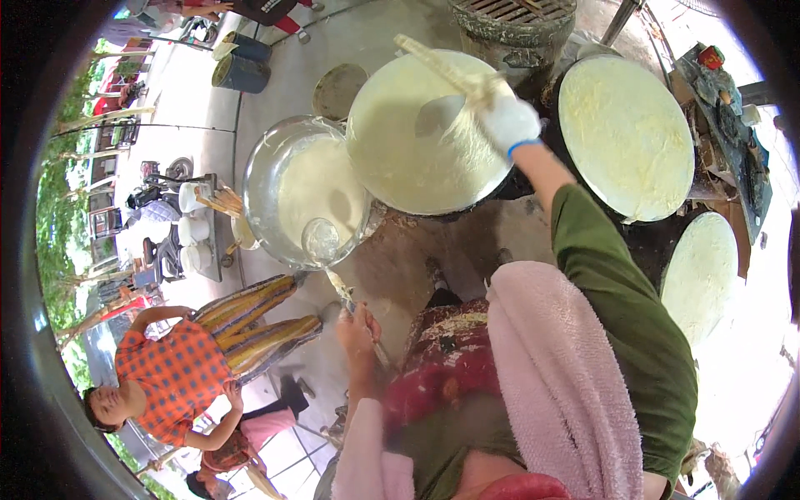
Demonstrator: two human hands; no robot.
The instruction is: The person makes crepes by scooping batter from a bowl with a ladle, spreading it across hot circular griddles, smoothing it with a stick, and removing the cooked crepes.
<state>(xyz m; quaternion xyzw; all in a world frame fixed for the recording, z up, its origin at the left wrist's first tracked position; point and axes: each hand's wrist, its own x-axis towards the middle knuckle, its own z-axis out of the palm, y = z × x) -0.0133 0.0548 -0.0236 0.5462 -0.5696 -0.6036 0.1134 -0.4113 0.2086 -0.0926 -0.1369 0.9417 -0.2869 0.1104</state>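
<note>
My right hand (507, 122), in a white glove with a blue cuff, grips a batter-coated wooden spreader (437, 65). It is over a large round griddle (400, 169) covered with a pale layer of batter, which looks streaked and ridged beneath the glove. My bare left hand (359, 328) holds the handle of a metal ladle (321, 240). The ladle's bowl hangs over the near rim of a wide metal basin (259, 169), and pale batter (315, 181) fills the basin's bottom.
To the right are a second coated griddle (625, 137) and a third (700, 278). A crusted drum with a grate (512, 28) stands behind. Dark buckets (240, 72) sit far left. A person in a checked shirt (175, 369) stands at left, near a table with white tubs (195, 231).
</note>
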